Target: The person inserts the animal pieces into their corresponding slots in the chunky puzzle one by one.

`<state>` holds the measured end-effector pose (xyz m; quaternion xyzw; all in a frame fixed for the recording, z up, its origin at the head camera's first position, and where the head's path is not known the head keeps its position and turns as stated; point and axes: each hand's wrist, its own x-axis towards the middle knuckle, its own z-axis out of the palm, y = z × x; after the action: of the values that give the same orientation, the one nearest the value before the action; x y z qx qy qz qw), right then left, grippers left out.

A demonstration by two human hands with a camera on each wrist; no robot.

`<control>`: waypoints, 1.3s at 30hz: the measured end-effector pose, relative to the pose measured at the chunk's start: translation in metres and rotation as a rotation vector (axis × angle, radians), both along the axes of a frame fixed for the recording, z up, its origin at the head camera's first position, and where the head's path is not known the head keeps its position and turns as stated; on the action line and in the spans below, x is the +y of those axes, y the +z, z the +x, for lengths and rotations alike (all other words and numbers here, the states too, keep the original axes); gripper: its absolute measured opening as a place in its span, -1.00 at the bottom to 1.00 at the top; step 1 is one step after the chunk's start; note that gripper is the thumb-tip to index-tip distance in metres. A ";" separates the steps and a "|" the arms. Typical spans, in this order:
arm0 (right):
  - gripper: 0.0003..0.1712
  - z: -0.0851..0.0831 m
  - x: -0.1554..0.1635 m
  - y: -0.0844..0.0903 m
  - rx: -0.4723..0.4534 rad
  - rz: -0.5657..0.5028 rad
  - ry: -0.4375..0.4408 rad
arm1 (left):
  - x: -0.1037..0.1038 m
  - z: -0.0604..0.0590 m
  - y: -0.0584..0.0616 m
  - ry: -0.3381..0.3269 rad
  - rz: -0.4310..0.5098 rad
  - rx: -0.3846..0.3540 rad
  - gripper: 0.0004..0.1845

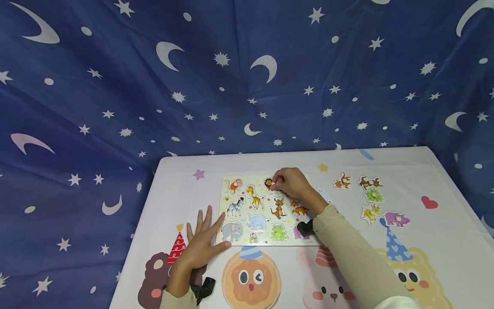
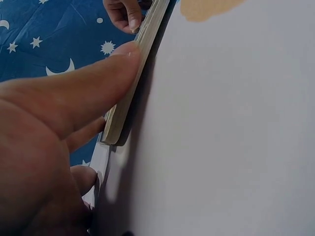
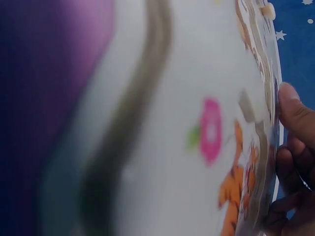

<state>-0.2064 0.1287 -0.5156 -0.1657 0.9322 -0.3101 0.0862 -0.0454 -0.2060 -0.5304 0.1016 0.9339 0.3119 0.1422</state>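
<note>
Fingertips of the right hand (image 1: 290, 183) pinched a small peg at the lion piece (image 1: 268, 183), near the far edge of the animal puzzle board (image 1: 266, 209). The left hand (image 1: 200, 245) lay flat with fingers spread wide and straight, its thumb touching the board's near left corner beside the elephant piece (image 1: 232, 231).

The board lay flat on the white printed tablecloth (image 1: 444, 231), its long axis running left to right across the person, animals upright as seen from the head.

Loose pieces lay well apart to the right of the board: two monkeys (image 1: 342, 181), a green piece (image 1: 374, 195), a yellow one and a purple rhino (image 1: 396, 219).

The left wrist view showed what the head view did not: the board's wooden edge (image 2: 129, 96), with the thumb pressed against it. The right wrist view was blurred, showing only curled fingers (image 3: 294, 142) at the board's rim near an orange tiger print (image 3: 235, 191).
</note>
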 end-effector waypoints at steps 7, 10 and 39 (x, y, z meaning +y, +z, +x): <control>-0.77 0.000 0.007 0.001 -0.022 -0.030 -0.013 | 0.002 0.001 -0.001 0.007 0.026 0.031 -0.07; -0.75 0.001 0.011 0.003 -0.047 -0.068 -0.008 | 0.001 0.001 -0.002 0.010 0.017 0.029 -0.07; -0.65 0.065 0.156 0.060 0.059 0.057 -0.187 | 0.002 0.001 0.001 0.012 0.004 0.006 -0.08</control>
<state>-0.1418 0.2852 -0.4551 -0.0846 0.9541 -0.2851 0.0339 -0.0448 -0.2039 -0.5297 0.0973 0.9342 0.3143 0.1375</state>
